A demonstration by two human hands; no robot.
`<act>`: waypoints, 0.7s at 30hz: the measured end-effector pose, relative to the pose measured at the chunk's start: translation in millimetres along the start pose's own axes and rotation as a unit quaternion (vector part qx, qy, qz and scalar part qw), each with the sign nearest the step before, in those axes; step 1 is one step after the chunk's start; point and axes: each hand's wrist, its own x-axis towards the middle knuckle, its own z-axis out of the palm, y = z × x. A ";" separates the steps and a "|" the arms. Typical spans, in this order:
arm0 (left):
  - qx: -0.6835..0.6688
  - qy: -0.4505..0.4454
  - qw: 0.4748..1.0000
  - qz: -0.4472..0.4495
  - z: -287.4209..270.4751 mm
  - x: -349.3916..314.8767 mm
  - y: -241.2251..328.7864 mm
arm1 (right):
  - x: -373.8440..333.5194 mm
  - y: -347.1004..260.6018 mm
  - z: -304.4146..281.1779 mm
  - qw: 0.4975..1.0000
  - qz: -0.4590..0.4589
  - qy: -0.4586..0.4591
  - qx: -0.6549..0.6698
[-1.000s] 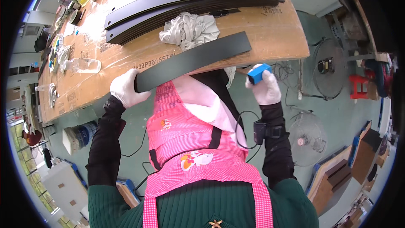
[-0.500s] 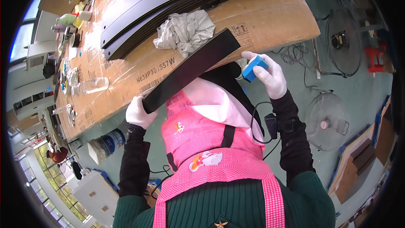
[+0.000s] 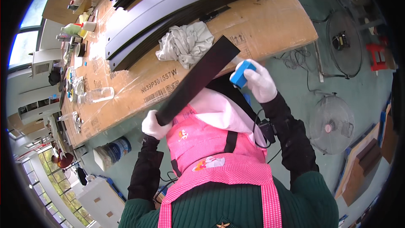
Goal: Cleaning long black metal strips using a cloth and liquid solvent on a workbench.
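My left hand (image 3: 157,125), in a white glove, grips the lower end of a long, flat black strip (image 3: 198,80). The strip slants up to the right, its far end over the table's front edge. My right hand (image 3: 262,83), also gloved in white, is closed around a small blue block (image 3: 242,74). The block is just right of the strip's upper end, with a small gap between them. A crumpled grey-white cloth (image 3: 185,44) lies on the table behind the strip.
The table is topped with brown cardboard (image 3: 135,101). A stack of long dark panels (image 3: 168,10) fills its back. Bottles (image 3: 74,28) and a clear plastic bottle (image 3: 99,95) are on the left. On the floor are a bucket (image 3: 112,153) at left and a fan (image 3: 332,124) at right.
My left hand has shifted right and slightly down, and the strip now slants more steeply. My right hand has moved left with the blue block, closer to the strip's upper end.
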 end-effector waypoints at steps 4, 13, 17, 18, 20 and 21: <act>-0.050 -0.090 0.995 -0.015 -27.2 14.6 57.0 | 1.1 -7.7 32.5 0.997 0.019 -0.055 0.056; -0.522 -0.373 0.766 -0.036 -37.3 56.2 85.2 | 32.0 -35.1 55.7 0.993 -0.022 -0.093 0.070; -0.588 -0.448 0.673 0.021 -54.6 75.4 91.9 | 41.3 -34.4 31.5 0.979 -0.058 -0.109 0.163; -0.566 -0.239 0.787 0.052 -68.8 78.0 118.3 | 46.3 -36.4 21.5 0.968 -0.086 -0.111 0.209; -0.500 -0.293 0.814 0.026 -107.9 117.4 113.9 | 58.1 -66.7 18.6 0.959 -0.122 -0.084 0.243; -0.428 -0.250 0.863 0.100 -133.0 147.2 128.4 | 66.0 -76.4 -4.6 0.953 -0.149 -0.083 0.249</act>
